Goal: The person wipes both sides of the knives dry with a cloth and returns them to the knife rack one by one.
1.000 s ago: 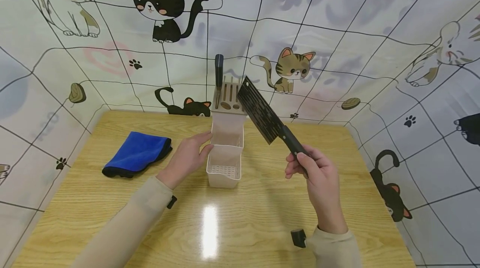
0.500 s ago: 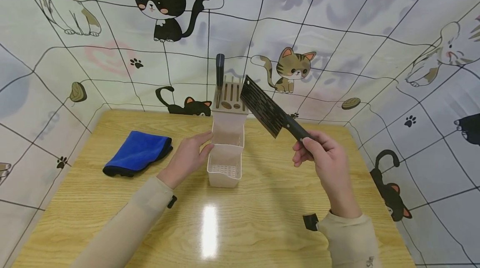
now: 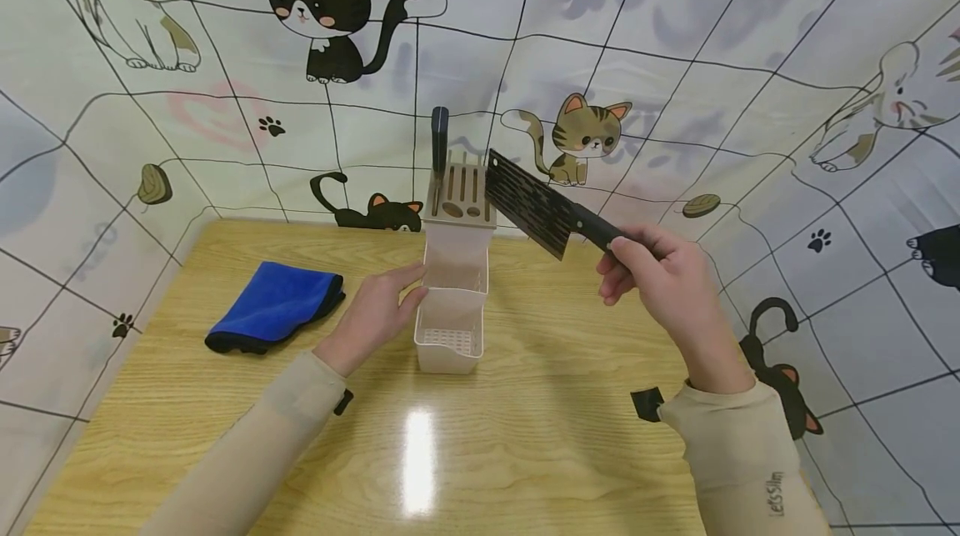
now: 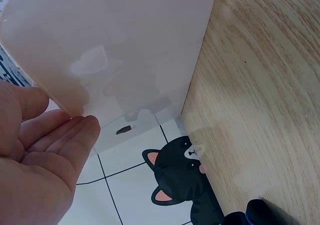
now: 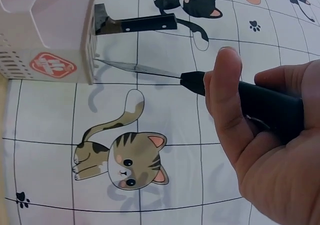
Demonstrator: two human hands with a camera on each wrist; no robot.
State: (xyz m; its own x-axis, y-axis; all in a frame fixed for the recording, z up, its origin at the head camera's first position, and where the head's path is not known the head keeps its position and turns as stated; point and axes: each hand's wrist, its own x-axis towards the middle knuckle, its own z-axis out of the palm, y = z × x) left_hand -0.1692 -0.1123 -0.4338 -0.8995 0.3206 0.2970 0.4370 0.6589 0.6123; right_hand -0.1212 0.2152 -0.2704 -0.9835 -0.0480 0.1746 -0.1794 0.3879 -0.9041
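Observation:
My right hand [image 3: 660, 273] grips the black handle of a cleaver [image 3: 527, 202], raised at a slant with its dark, streaked blade pointing up and left. The blade's far end is beside the slotted top of a pale tiered knife holder [image 3: 456, 259]; whether they touch I cannot tell. In the right wrist view the cleaver's blade [image 5: 135, 67] appears nearly edge-on. My left hand [image 3: 375, 315] touches the holder's left side with fairly straight fingers, its fingertips [image 4: 90, 122] at the panel's edge. Another knife [image 3: 440, 140] stands in the left slot, dark handle upward.
A folded blue cloth [image 3: 273, 307] with black trim lies on the wooden table [image 3: 525, 436], left of the holder. Behind and at both sides rise walls [image 3: 480, 11] covered in a cat-and-grid print. The holder has two open compartments at its front.
My right hand has moved right and upward, tilting the cleaver flatter, while its blade end stays close to the holder's top. My left hand and the holder have kept their places.

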